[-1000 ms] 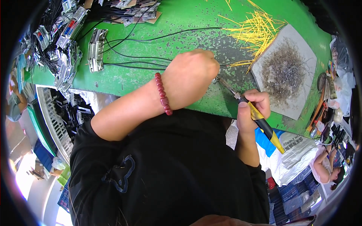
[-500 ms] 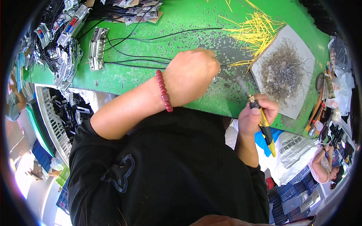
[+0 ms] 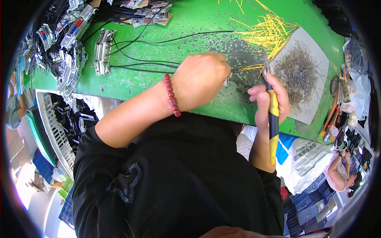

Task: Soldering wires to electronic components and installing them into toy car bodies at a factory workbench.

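Hand position at a green desk (image 3: 135,85), with a pair of black-sleeved arms reaching over its near edge. The left hand (image 3: 203,81), a red bead bracelet (image 3: 171,97) at its wrist, is curled with its back uppermost; from where I stand, I cannot tell what its fingers pinch. Black cables (image 3: 139,70) run to it from a silver metal housing (image 3: 103,51) on the desk. The right hand (image 3: 274,105) grips a slim tool (image 3: 274,123) with a yellow-and-black handle — index finger laid along it, other fingers bent — and its narrow metal head points away from the body, near the yellow strands (image 3: 272,33). Beside these lies a pale grey board (image 3: 322,67) bearing a heap of fine, dark clippings (image 3: 297,75). More silver housings (image 3: 73,59) crowd the desk's left end.
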Demonstrator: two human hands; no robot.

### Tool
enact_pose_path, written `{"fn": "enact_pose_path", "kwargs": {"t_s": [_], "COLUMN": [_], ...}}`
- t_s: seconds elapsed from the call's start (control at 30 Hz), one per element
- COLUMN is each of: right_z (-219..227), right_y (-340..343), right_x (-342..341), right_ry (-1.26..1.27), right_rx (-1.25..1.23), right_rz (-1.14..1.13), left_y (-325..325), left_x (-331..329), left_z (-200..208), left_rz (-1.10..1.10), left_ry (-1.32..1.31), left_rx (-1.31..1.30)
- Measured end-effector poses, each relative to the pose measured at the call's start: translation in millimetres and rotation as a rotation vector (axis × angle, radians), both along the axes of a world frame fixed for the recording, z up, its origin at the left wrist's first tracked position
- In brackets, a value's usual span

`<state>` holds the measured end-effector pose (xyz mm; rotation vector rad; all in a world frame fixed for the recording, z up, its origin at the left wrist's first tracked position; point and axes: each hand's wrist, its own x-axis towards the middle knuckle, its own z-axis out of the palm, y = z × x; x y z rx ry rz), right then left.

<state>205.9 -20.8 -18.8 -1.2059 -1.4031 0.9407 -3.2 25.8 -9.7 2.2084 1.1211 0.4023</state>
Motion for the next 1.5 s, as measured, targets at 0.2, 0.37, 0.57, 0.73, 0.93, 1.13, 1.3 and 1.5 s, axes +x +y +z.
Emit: {"fn": "enact_pose_path", "kwargs": {"t_s": [0.2, 0.37, 0.57, 0.73, 0.93, 1.13, 1.3, 1.5], "right_z": [-12, -9, 6, 7, 12, 9, 5, 6], "right_y": [-13, -18, -15, 13, 26, 14, -3, -5], "right_x": [26, 36, 11, -6, -25, -30, -25, -27], "right_ry": [-0.129, 0.156, 0.068, -0.044, -0.028, -0.091, -0.020, 0.120], "right_rx": [0.102, 0.070, -0.085, -0.092, 0.125, 0.374, 0.339, 0.230], "right_rz": [-0.092, -0.246, -0.101, -0.011, 0.044, 0.040, 0.068, 0.059], "left_y": [0, 1, 4, -1, -4, -12, -18, -23], "left_x": [-2, -1, -5, -9, -7, -2, -4, -2], "left_z": [-2, -1, 5, 11, 30, 34, 33, 31], "left_rz": [0.008, 0.008, -0.002, 0.004, 0.055, 0.255, 0.244, 0.201], "left_ry": [-0.009, -0.035, -0.074, -0.209, -0.343, -0.398, -0.421, -0.438], "left_rx": [0.014, 0.005, -0.046, 0.098, 0.045, -0.105, 0.025, 0.082]}}
